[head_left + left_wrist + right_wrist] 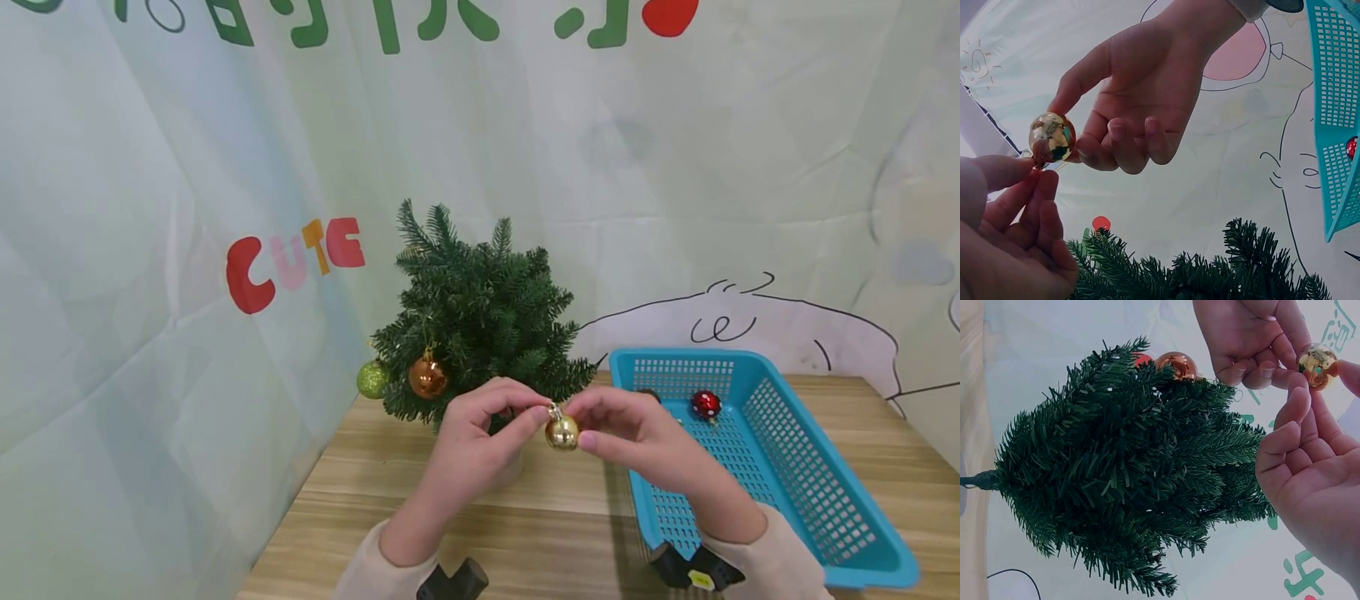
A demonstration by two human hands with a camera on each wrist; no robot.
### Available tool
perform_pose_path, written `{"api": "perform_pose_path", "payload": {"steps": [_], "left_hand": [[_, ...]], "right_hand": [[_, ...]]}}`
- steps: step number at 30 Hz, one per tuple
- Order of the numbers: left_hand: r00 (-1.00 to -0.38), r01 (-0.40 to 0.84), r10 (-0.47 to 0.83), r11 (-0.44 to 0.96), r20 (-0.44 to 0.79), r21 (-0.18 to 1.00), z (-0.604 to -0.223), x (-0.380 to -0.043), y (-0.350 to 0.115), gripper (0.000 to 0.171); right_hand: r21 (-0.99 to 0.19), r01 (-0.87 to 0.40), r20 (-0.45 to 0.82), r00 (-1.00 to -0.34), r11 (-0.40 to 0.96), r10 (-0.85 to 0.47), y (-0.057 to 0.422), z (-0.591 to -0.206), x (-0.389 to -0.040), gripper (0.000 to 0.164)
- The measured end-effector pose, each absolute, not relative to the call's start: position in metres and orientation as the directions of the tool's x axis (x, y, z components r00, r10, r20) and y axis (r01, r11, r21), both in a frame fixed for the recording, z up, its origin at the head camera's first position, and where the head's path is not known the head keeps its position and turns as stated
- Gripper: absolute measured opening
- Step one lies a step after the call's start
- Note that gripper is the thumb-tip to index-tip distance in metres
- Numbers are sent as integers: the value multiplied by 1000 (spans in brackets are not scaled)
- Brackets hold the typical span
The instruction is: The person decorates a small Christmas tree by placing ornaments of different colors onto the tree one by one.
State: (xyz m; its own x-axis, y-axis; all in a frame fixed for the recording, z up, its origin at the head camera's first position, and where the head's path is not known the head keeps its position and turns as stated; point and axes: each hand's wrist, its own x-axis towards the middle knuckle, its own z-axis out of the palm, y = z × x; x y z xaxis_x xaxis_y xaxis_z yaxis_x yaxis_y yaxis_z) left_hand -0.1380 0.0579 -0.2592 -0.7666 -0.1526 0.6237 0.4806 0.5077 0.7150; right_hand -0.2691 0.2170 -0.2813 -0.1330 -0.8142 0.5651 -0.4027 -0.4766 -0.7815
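Observation:
A shiny gold Christmas ball (pixel 562 433) is held between both hands in front of a small green Christmas tree (pixel 487 317). My left hand (pixel 483 433) pinches the ball's cap and loop between thumb and forefinger. The right hand (pixel 648 437) grips the ball's side with thumb and fingertips. In the left wrist view the gold ball (pixel 1052 136) hangs cap-down between the two hands, with a thin gold thread by the cap. On the tree's left side hang a copper ball (pixel 427 377) and a glittery green ball (pixel 372 380).
A blue plastic basket (pixel 832 467) stands on the wooden table (pixel 360 500) at the right, beneath the right forearm. Inside lies a red ball with white dots (pixel 706 405); another dark ball is partly hidden by the right hand. A printed cloth (pixel 675 167) hangs behind.

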Motion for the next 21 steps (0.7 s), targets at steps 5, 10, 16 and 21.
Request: {"api": "perform_pose_path", "payload": {"steps": [5, 10, 16, 21], "left_hand": [[-757, 500, -132, 514, 640, 697, -259, -137, 57, 10], [-762, 493, -123, 526, 636, 693, -259, -137, 56, 10], [-752, 494, -110, 559, 650, 666, -254, -137, 55, 9], [-758, 486, -96, 576, 645, 657, -250, -137, 55, 8]], "right_hand": [[-796, -325, 567, -102, -511, -817, 217, -282, -271, 23], [-760, -305, 613, -46, -574, -789, 216, -282, -272, 27], [-810, -305, 548, -91, -500, -832, 217, -283, -271, 24], [-808, -341, 537, -88, -481, -839, 214, -284, -273, 22]]}}
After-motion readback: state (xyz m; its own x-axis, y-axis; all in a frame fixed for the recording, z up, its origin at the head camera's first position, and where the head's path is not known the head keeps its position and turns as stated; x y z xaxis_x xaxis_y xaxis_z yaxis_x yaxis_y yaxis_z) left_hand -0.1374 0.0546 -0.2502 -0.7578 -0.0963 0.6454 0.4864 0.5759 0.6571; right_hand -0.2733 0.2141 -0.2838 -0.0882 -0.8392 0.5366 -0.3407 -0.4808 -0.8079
